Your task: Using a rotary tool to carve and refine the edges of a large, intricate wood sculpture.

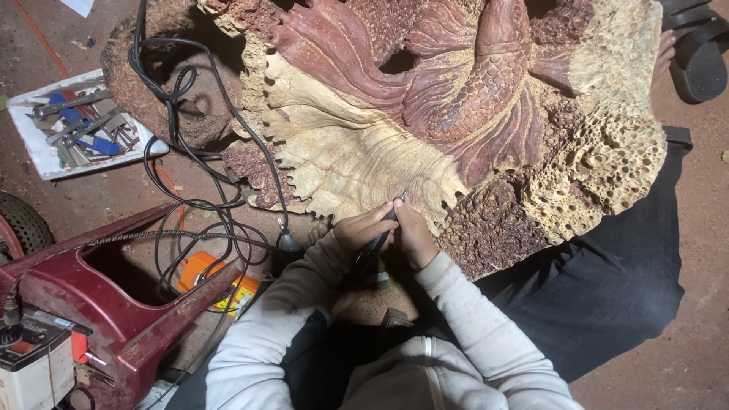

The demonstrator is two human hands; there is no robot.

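A large wood carving (425,99) of a fish, pale cream and reddish brown, lies in front of me. Both hands grip a slim black rotary handpiece (377,239) whose tip touches the frilled edge of the pale fin. My left hand (364,229) wraps the tool from the left. My right hand (414,234) holds it from the right, fingers closed beside the left. White sleeves cover both arms.
A black cable (182,137) loops over the floor at left. A white tray (45,156) of metal tools sits at far left. A dark red frame (106,304) and an orange device (205,277) lie lower left. A black sandal (699,53) is top right.
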